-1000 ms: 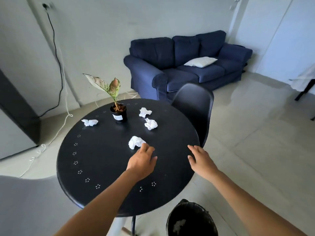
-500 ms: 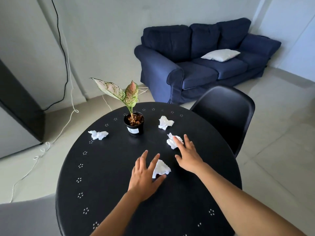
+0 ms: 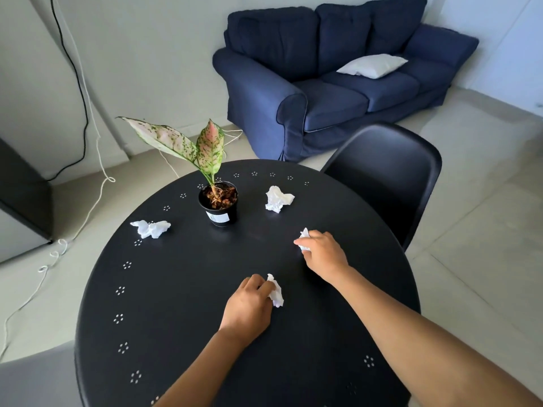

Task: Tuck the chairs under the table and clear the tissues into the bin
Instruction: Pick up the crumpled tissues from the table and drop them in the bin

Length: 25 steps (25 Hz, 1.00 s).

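My left hand [image 3: 249, 308] is curled over a crumpled tissue [image 3: 276, 293] near the middle of the table [image 3: 182, 333], fingers pinching it, the paper sticking out on the thumb side. My right hand [image 3: 323, 255] sits farther out and to the right, fingers folded around a second tissue [image 3: 303, 235], of which only a white corner shows past the knuckles. Both wads look gripped but I cannot tell whether either has left the tabletop

Two more tissues lie loose. One [image 3: 277, 198] is beyond my right hand, just right of the plant pot [image 3: 219, 205], so the right hand is clearly the nearer one for it. The other [image 3: 150, 228] lies to the left of the pot, well apart from both hands, with its long axis running left to right; the left hand is nearer, reaching forward and left across the table

A black chair [image 3: 388, 177] stands at the far right edge with its seat under the rim, so I judge it tucked. The bin is not in view, so I judge both handfuls have to travel back toward me before the loose pair gets picked up
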Motion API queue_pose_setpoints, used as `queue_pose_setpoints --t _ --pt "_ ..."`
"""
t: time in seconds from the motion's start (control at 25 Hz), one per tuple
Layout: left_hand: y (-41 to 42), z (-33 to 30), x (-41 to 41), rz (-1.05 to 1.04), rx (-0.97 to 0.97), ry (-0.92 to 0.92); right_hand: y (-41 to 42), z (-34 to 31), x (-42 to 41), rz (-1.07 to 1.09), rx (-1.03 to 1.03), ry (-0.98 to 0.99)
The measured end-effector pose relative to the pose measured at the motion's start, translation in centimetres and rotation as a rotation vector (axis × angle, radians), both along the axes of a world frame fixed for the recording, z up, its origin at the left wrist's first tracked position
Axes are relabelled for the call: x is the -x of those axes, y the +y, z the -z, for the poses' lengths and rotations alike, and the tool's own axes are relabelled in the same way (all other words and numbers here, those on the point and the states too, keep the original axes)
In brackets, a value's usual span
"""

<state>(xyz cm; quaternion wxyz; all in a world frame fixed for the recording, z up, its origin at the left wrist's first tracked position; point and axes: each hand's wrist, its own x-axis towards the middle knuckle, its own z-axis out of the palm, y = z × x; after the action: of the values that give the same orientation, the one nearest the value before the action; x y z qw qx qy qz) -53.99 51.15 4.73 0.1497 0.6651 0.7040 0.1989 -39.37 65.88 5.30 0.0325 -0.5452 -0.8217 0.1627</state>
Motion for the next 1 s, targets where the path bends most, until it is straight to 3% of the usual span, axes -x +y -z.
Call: queue_pose_setpoints --t 0.2,0.48,0.76,1.0 --pt "-0.5 -2.0 -4.2 0.054 -0.067 -0.027 -4.0 -1.2 -5.2 0.055 -0.062 0.08" --pt "-4.9 -3.9 -18.4 0.286 -0.129 -0.078 -15.5 -1.6 -21.1 0.226 -0.093 0.095" --pt "-9.4 1.4 -29.6 0.438 0.178 0.044 -27.1 3.5 -33.0 0.382 0.085 0.088" --pt "-11.4 8.9 -30.7 0.232 0.47 -0.009 -30.3 10.2 -33.5 0.544 0.3 0.196"
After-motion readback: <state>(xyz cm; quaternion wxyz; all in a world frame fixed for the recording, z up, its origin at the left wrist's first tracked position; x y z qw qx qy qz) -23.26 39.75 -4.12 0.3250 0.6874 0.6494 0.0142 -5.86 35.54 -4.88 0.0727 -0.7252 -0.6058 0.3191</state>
